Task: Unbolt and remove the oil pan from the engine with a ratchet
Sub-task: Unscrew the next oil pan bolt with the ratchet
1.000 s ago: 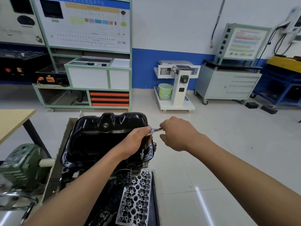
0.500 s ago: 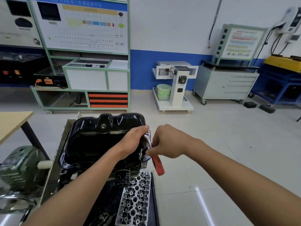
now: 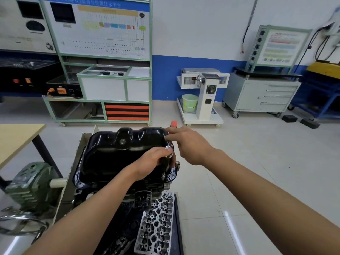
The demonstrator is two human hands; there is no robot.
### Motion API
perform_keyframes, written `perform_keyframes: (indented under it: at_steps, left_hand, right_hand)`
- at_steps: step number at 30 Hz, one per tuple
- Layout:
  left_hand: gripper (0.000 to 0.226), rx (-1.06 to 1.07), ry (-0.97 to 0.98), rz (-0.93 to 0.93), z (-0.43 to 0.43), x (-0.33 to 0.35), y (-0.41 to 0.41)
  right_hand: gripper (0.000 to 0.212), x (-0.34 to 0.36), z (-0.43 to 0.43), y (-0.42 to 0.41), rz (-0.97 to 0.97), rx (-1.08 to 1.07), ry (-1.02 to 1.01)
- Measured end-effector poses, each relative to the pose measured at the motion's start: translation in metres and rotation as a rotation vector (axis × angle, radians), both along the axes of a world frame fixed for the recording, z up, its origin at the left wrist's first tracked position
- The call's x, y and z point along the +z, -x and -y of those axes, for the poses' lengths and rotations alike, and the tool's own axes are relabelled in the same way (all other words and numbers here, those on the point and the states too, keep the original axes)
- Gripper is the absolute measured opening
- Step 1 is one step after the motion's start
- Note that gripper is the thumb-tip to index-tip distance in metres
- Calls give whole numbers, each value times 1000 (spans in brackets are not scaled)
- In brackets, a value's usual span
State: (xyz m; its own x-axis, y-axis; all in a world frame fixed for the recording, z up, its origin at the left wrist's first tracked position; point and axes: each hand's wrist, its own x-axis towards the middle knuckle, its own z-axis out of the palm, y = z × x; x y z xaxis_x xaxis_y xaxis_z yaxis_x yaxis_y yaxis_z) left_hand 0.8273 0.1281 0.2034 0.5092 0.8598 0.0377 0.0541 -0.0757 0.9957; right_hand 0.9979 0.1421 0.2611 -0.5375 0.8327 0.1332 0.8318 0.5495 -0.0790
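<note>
The black oil pan (image 3: 114, 153) sits on the upturned engine (image 3: 147, 188) before you. Your left hand (image 3: 154, 161) curls round the ratchet (image 3: 169, 146) head and extension (image 3: 163, 170), steadying it on a right-flange bolt. Your right hand (image 3: 189, 144) holds the red handle. You're mid-unbolting, I judge: next, swing the handle, keeping the socket (image 3: 163, 175) square.

The oil pan (image 3: 117, 153) is glossy black painted metal; the ratchet (image 3: 169, 146) has a bright polished metal head and an orange-red handle; the cylinder head (image 3: 156, 223) is rough, dull grey cast metal; the table (image 3: 16, 137) top looks matt pale wood; the floor (image 3: 239, 181) tiles shine
</note>
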Motion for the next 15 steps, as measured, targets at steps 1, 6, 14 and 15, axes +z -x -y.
perform_keyframes:
  at_steps: [1,6,14,15]
  left_hand:
    - [46,16,5,6,0,-1,0]
    - [47,95,-16,1,-1,-1,-8]
    - [54,112,-46,-56,-2,-4,-20]
    - [54,112,-45,-54,-2,-5,-21]
  right_hand:
    - [63,-1,2,-3,-24,-2,22]
    - [28,13,18,-17,36,-102,-14]
    - [39,33,42,-8,99,-246,149]
    - [41,33,45,-3,73,-232,177]
